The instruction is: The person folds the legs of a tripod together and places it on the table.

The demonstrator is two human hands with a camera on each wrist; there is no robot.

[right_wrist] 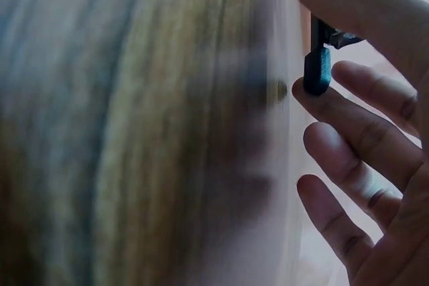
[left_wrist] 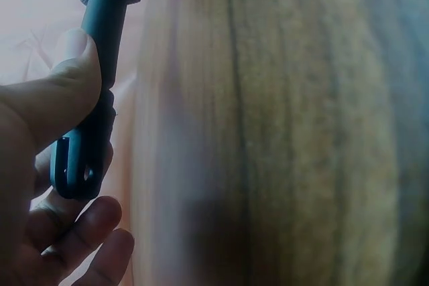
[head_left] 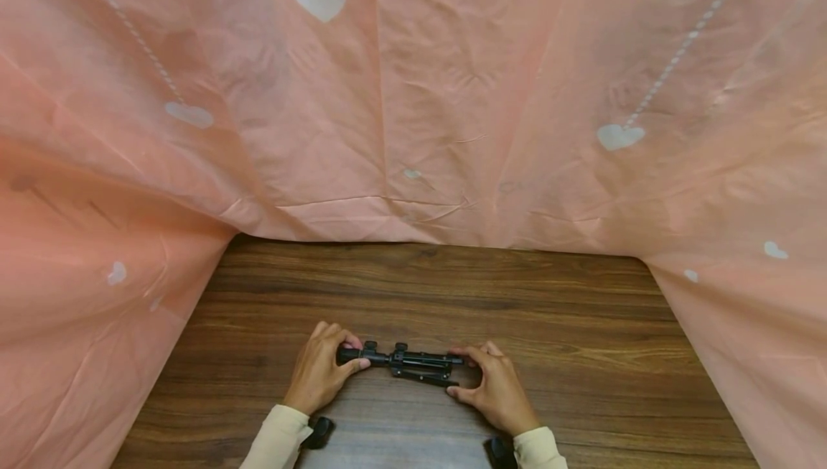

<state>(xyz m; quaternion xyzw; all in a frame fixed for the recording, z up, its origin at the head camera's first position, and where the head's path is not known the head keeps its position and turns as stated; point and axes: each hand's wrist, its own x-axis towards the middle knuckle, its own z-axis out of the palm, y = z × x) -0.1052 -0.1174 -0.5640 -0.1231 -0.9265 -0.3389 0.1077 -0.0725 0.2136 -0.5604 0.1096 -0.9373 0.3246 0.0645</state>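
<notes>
A small black tripod [head_left: 421, 360] lies lengthwise between both hands, legs folded together toward the right and two knobs along its upper side. My left hand [head_left: 321, 367] grips the thick end of its column, thumb along the near side and fingers behind. In the left wrist view, a slotted tip [left_wrist: 77, 172] pokes out below the thumb. At the other end, my right hand [head_left: 502, 386] holds the leg ends between thumb and index finger. The right wrist view shows a rubber foot [right_wrist: 318, 75] against a finger, with the other fingers spread loosely.
Beneath the hands is a brown wood-grain table [head_left: 581, 340]. A peach curtain [head_left: 439, 110] with white hearts hangs behind it and along both sides. Dark wrist devices sit at the cuffs, the left one [head_left: 319, 432] and the right one [head_left: 500, 452].
</notes>
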